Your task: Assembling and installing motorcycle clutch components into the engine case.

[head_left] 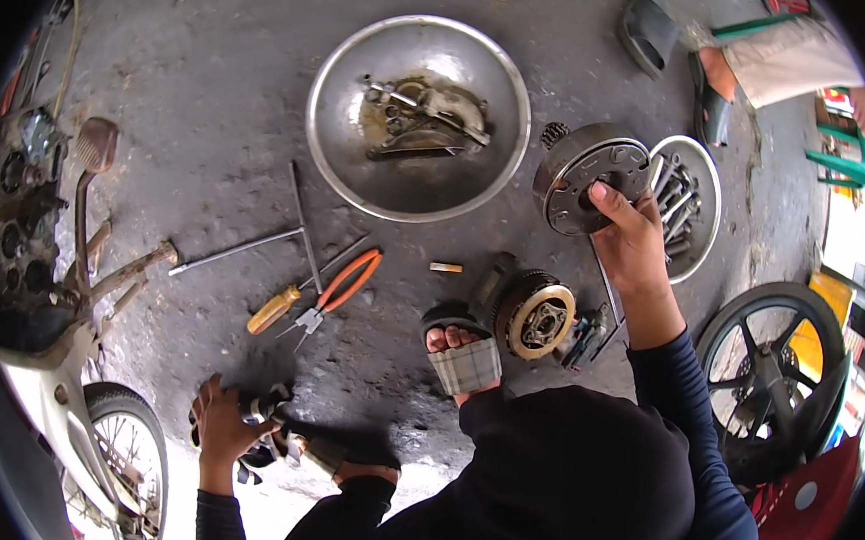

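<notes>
My right hand [628, 234] is raised at the right, gripping a round dark metal drum [585, 175] by its edge. The thumb presses on the drum's slotted flat face near its central hole. A small toothed gear [554, 135] shows at the drum's far left side. Low on the left, my left hand [224, 424] is curled over a dark metal engine part [264, 407] beside my left foot; the fingers hide some of this part. A clutch assembly [539, 323] with a golden rim stands on the floor by my right foot [461, 357].
A large steel bowl [322, 152] holds oily parts; a smaller bowl [714, 219] contains wrenches. Orange-handled pliers [352, 279], a screwdriver [274, 311] and a T-handle wrench [301, 211] lie mid-floor. A motorcycle [54, 374] stands left, a loose wheel [774, 339] right. Another person's leg [788, 64] is far right.
</notes>
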`<state>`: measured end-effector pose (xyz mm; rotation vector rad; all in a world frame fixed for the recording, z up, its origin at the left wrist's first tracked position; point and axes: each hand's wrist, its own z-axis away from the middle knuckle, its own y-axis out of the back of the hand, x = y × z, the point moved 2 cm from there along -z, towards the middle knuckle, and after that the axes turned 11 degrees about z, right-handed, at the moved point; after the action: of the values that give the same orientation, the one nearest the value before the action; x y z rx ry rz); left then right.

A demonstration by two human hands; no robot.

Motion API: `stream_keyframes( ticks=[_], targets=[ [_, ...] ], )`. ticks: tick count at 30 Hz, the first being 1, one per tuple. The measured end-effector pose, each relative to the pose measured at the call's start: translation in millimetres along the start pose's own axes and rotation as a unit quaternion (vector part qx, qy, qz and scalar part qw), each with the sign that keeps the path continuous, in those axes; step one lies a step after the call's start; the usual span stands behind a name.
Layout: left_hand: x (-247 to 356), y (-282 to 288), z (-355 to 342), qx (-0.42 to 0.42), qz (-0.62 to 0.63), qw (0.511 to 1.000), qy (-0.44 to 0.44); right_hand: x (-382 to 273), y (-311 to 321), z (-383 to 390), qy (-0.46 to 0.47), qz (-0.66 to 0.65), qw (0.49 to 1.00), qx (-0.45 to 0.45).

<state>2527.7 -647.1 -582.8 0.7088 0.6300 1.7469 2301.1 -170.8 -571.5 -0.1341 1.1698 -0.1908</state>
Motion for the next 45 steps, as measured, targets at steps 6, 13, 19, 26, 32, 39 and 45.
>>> stream_keyframes(
  ticks=[6,13,19,26,32,39,45],
  targets=[
    [201,-23,-72,-0.080,0.565,0.805,-0.160,2,59,62,-0.009,0.037,0.996,0.083],
    [316,-57,-86,0.093,0.422,0.851,-0.298,29,104,155,-0.022,0.006,0.983,0.183],
    [346,-46,-97,0.005,0.346,0.916,-0.203,45,127,177,0.003,0.192,0.951,0.242],
    [311,-49,-108,0.012,0.461,0.861,-0.214,57,116,176,-0.048,0.239,0.949,0.198],
    [238,-50,-90,-0.021,0.633,0.751,-0.186,27,84,119,0.032,0.331,0.937,0.106],
    [169,-56,-69,-0.067,0.825,0.560,-0.033,-9,36,19,0.180,0.493,0.851,-0.038],
    [138,-51,-50,-0.023,0.836,0.548,-0.019,16,-11,-29,0.161,0.346,0.924,-0.029]
  ],
)
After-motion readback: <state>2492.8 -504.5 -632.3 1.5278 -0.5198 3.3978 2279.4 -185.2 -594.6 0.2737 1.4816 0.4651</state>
